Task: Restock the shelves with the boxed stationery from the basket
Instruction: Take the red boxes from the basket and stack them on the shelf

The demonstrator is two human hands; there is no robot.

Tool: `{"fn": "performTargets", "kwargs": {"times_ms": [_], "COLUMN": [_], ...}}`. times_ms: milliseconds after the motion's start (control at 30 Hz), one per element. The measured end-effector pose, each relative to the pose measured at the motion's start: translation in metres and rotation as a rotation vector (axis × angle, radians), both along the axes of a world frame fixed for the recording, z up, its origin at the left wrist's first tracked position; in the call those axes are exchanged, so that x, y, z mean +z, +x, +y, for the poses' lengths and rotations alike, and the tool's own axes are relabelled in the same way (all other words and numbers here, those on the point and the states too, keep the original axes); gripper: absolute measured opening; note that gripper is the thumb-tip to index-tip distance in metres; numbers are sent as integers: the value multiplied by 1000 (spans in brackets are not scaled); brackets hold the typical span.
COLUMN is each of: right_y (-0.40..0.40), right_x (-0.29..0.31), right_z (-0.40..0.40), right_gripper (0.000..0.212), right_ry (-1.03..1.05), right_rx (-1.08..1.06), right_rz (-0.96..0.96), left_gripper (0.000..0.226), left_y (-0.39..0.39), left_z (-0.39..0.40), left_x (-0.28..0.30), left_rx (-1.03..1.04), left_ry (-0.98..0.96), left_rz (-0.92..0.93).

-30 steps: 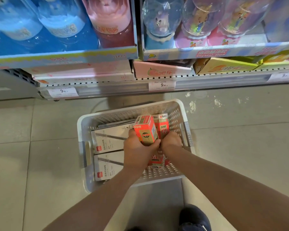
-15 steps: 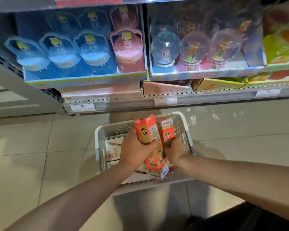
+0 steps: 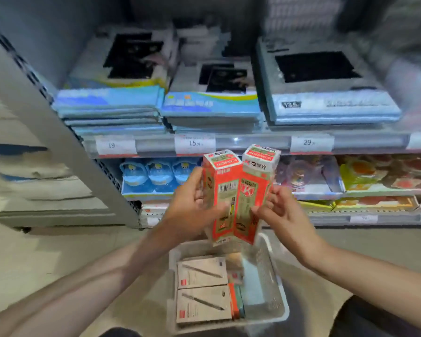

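The left hand (image 3: 192, 210) grips one red box (image 3: 223, 195) and the right hand (image 3: 281, 215) grips the other red box (image 3: 253, 193); the boxes touch side by side, upright, above the white basket (image 3: 275, 288). Their tops reach the shelf edge (image 3: 253, 142) carrying price tags. Grey boxes (image 3: 202, 288) fill the basket's left side; its right side lies open.

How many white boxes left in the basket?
2: one white box at the basket's far left, another just nearer. More may hide underneath.
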State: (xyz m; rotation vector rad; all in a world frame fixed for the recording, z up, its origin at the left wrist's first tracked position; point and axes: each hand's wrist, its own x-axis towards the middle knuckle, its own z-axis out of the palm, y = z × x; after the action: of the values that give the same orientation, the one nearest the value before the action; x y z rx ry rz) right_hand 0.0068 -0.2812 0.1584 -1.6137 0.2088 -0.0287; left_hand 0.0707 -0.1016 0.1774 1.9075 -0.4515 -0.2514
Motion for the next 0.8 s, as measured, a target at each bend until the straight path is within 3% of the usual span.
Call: {"fn": "performTargets", "kwargs": {"times_ms": [300,400,533,633,800], "right_y": [22,27,33,37,49], "right_x": [145,192,254,302,380], "right_z": [1,-1,-10,-15,-22], "right_gripper": [15,20,17,29,31], "right_ry": [24,-42,-27,19,-107], "right_rx": [141,128,148,181,346], "right_rz": [-248,-307,-265,-159,-173], "left_gripper": [30,24,17,10,16], "left_y": [11,10,10,13,29], "left_z": [0,-3,-5,0,-1], "left_x": [134,175,228,264,327], "left_rx": [-19,-8,11,93,266], "left_ry": [-140,-210,-257,-231,-206], "left_rz": [-193,-281,-323,-282,-219]}}
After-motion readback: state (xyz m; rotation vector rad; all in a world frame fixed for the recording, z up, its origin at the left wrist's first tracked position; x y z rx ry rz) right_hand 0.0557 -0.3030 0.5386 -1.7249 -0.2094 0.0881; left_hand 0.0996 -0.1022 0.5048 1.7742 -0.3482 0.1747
